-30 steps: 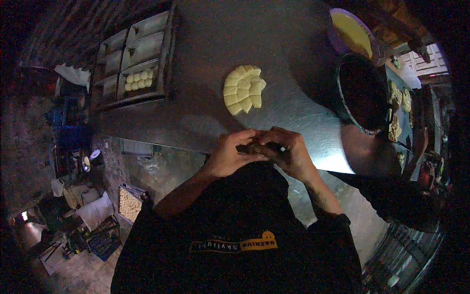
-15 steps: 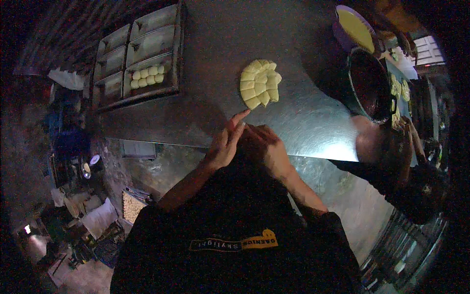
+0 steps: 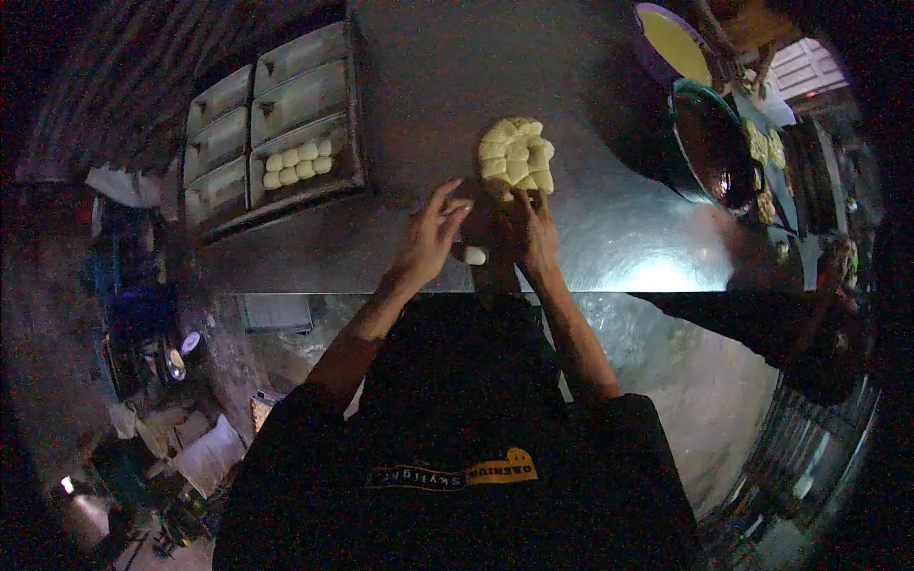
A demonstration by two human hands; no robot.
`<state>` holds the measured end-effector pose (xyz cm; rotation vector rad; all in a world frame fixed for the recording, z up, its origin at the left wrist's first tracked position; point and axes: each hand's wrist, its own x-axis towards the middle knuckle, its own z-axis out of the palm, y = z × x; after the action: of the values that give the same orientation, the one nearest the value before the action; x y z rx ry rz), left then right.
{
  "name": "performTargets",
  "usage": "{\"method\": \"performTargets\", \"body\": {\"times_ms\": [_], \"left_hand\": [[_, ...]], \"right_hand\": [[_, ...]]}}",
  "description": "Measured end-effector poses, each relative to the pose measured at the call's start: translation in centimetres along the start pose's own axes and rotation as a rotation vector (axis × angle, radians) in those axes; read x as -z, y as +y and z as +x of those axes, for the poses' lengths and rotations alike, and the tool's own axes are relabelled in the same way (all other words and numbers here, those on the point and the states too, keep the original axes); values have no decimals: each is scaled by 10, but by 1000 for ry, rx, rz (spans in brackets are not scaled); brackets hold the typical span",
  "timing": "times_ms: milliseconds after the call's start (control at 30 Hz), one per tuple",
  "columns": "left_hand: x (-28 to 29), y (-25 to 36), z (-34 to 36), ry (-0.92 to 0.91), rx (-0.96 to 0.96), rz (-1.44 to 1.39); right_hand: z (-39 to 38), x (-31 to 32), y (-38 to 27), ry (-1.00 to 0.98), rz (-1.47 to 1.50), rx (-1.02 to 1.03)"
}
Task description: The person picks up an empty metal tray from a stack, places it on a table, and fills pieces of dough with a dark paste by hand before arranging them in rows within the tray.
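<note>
A slab of pale dough (image 3: 514, 157), scored into several chunks, lies on the dark worktop in front of me. At its near edge, the fingers of my right hand (image 3: 538, 238) close on a piece of the dough; their tips are partly lost in shadow. My left hand (image 3: 428, 238) hovers to the left of the slab, fingers apart, holding nothing. Between my hands, close to the left thumb, rests a small smooth dough ball (image 3: 474, 255).
To the left stands a divided tray (image 3: 357, 143), one compartment holding two rows of dough balls (image 3: 297, 165). At the right are a large dark pot (image 3: 709, 152) and a purple basin (image 3: 652, 48) with yellowish contents. The worktop's front edge (image 3: 609, 291) runs just before my body.
My hands, together near the table edge before, have moved forward and apart. The right has reached the dough slab, and a dough ball now shows on the worktop between them.
</note>
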<state>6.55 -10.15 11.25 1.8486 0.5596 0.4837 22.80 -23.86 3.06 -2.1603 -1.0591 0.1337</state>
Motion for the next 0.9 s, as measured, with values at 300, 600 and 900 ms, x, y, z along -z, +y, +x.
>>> {"method": "performTargets", "body": {"times_ms": [300,600,900], "left_hand": [[-77,-67,67,-163,-135,60],[-107,118,37,-66,-585,222],[-162,158,51,-209,-813,-346]], "right_hand": [[14,64,-25,-329,143,-200],[-28,179,-23,-12,750,-305],[-31,268,-44,-381,1350,-445]]}}
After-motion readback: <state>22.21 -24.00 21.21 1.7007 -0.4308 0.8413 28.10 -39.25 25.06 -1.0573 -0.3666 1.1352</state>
